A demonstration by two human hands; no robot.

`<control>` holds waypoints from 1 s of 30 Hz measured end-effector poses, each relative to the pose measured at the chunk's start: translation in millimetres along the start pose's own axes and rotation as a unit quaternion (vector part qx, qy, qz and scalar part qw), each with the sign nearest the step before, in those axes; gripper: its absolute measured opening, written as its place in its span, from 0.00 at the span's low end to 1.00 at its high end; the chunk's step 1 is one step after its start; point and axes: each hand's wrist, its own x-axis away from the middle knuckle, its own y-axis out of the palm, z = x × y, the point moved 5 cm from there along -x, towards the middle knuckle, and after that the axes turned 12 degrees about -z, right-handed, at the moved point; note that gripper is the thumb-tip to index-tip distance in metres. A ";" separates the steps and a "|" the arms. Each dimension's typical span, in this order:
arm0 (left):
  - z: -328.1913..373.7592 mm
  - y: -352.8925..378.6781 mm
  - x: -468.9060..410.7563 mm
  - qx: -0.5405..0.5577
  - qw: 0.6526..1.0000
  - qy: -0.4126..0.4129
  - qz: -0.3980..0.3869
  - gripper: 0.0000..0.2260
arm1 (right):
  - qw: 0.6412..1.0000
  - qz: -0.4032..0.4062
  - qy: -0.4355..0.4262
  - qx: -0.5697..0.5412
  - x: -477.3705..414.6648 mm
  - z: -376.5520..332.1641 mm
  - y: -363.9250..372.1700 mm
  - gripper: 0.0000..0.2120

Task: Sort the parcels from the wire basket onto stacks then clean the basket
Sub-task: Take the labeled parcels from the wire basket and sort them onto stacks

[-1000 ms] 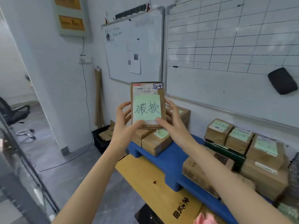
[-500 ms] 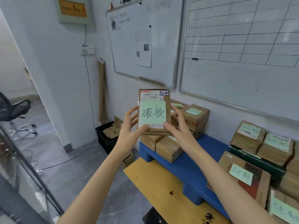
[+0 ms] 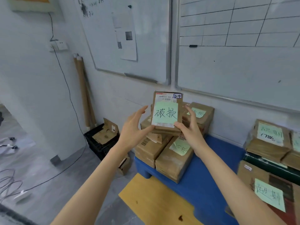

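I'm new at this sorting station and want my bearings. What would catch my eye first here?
First the brown parcel at centre, its big green note handwritten in black, with the left hand and right hand at its lower corners. Behind and below it, more noted parcels are stacked on a blue platform, and whiteboards fill the wall above.

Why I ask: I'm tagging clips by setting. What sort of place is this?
Probably a parcel-sorting or returns room: stacked cardboard parcels on a blue pallet, green handwritten notes stuck on them, and a gridded whiteboard on the wall.
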 end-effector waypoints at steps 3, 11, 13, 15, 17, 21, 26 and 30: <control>-14.6 11.9 -19.0 -0.076 0.997 0.002 -0.007 0.34 | 0.999 0.035 0.036 0.000 -0.5 28.7 -14.5 0.31; -49.9 41.9 -70.2 -0.223 0.973 0.052 -0.035 0.32 | 0.985 0.104 0.132 -0.039 15.0 95.8 -36.1 0.27; -56.0 48.8 -80.5 -0.225 0.971 0.056 -0.053 0.33 | 0.980 0.123 0.149 -0.050 17.7 107.9 -36.9 0.27; -60.9 53.0 -89.2 -0.222 0.971 0.063 -0.068 0.34 | 0.975 0.141 0.165 -0.055 18.5 117.3 -35.8 0.27; -67.5 55.1 -98.4 -0.227 0.968 0.072 -0.079 0.35 | 0.970 0.152 0.182 -0.059 17.4 125.3 -32.9 0.27; -82.6 57.3 -110.1 -0.228 0.966 0.081 -0.095 0.34 | 0.962 0.173 0.207 -0.051 9.2 135.0 -28.2 0.28; -100.6 61.9 -117.2 -0.218 0.965 0.099 -0.108 0.32 | 0.956 0.195 0.219 -0.006 -0.7 140.6 -22.9 0.28; -110.2 69.6 -119.9 -0.208 0.964 0.116 -0.120 0.31 | 0.951 0.207 0.226 0.041 1.8 140.1 -20.5 0.29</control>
